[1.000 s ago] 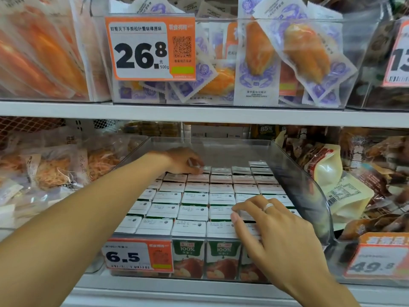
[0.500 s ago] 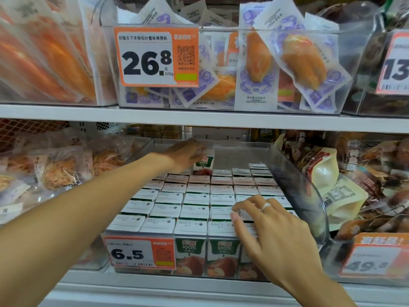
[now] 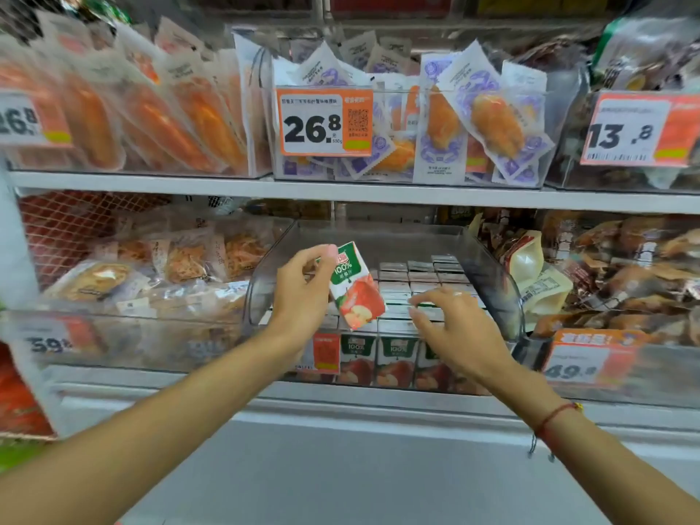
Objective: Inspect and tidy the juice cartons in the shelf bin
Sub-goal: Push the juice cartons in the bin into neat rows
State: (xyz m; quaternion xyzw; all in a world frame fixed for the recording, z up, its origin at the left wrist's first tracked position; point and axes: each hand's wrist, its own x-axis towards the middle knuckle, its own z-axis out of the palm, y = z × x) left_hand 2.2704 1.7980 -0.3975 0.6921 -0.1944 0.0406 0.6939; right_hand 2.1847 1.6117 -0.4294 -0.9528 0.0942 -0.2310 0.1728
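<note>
Step in hand looks like inspection: left hand holds one juice carton lifted clear above the clear shelf bin, tilted, printed apple face toward the camera. Grip is a pinch at the carton's upper left: thumb and fingers closed on its top corner and left edge, body of the carton hanging to the right of the palm. Right hand hovers over the packed rows of cartons at the front right of the bin, fingers spread and slightly curled, holding nothing; contact with the tops can't be confirmed. Next move likely: rotate carton to check its faces, then seat it upright in the row's open slot, which isn't visible from here.
</note>
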